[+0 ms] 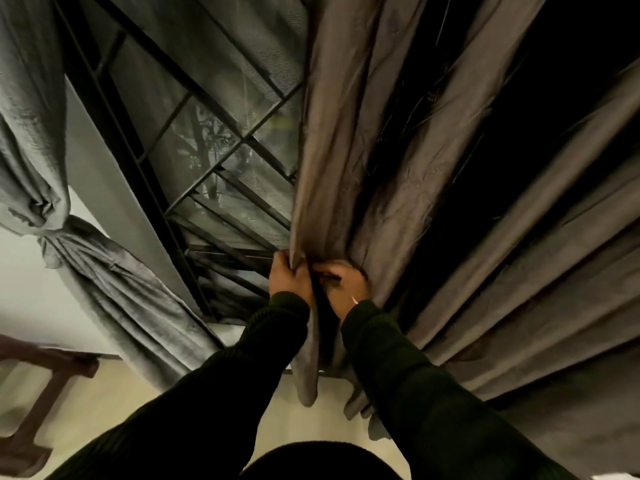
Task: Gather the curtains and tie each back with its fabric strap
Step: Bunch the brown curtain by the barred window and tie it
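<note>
Right of the window hangs the big brown curtain [433,168], still spread wide, its long folds fanning up and out to the right from the spot where the hands meet. Across the window grille [207,140], far to the left, the grey curtain [38,150] is already bunched up, with a grey strap [50,249] knotted around its middle. So one side looks done and this side is the job now.

Most of the loose brown cloth lies to the right of both hands, so it seems the right arm is the nearer one to pull more folds in.

Down low, the left hand [290,279] grips the inner edge of the brown curtain, fingers curled around the fold. Just beside it, touching the same bunch, the right hand [346,282] pinches a thin dark strip [327,276] against the cloth. That strip may be the tie strap, but it is too dark to tell for sure.
</note>
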